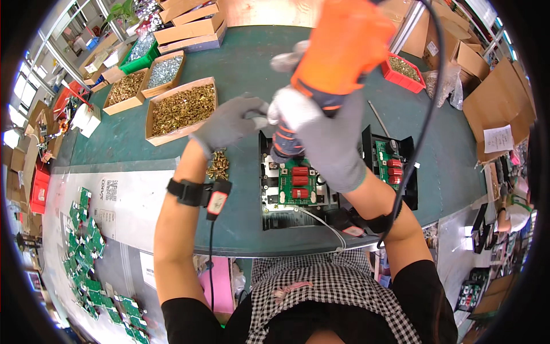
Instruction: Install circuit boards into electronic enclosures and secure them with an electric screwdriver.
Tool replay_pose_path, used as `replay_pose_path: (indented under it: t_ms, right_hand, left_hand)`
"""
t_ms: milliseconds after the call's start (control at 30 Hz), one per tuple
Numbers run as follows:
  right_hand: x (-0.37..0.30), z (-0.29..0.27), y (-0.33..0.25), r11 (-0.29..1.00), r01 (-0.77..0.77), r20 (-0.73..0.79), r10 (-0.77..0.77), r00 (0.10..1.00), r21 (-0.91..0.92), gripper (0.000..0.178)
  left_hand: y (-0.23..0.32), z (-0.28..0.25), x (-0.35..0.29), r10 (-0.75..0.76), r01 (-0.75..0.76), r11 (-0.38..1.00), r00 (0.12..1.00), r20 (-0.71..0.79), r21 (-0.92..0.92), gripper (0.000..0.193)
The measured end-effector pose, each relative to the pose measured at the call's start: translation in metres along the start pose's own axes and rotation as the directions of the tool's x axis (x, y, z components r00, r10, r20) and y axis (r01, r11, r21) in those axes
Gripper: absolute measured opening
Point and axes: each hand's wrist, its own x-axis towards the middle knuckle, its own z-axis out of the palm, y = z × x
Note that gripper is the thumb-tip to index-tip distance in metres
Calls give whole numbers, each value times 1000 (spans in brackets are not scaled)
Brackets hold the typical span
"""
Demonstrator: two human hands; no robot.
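Observation:
My right hand (335,137), in a grey glove with white fingertips, grips an orange and black power screwdriver (344,51). The tool points down over a black open case (266,221) holding a green circuit board (290,192) with red cylindrical components. Its tip is hidden behind the tool body. Left of the tool is my left hand (235,119), also gloved, its thumb and fingers curled toward each other in a pinch. Whatever they hold is too small to make out. Below that hand lies a small pile of brass fasteners (218,165).
A second black case with a board (389,163) stands to the right. Boxes of brass parts (182,109) and silver parts (165,71) sit at the back left, a red bin (403,73) at the back right. Loose green boards (86,252) lie left. A black cable (429,114) hangs beside my right arm.

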Motion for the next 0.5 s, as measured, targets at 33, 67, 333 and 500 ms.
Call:
replay_pose_path:
  t_ms: [33, 67, 333, 500]
  right_hand:
    - [3, -12, -16, 997, 36, 27, -34, 999, -71, 45]
    - [5, -22, -25, 993, 84, 62, -79, 995, -80, 46]
    - [-10, -40, -74, 996, 51, 89, -45, 995, -70, 62]
    - [-14, -43, -67, 997, -8, 78, 14, 997, -78, 65]
  left_hand:
    - [6, -7, -9, 13, -2, 987, 997, -70, 162, 22]
    - [4, -12, -28, 2, 9, 986, 998, -69, 167, 22]
    - [-16, 15, -96, -219, 266, 728, 964, -153, 632, 18]
    - [-11, 16, -83, -270, 243, 644, 959, -81, 726, 14]
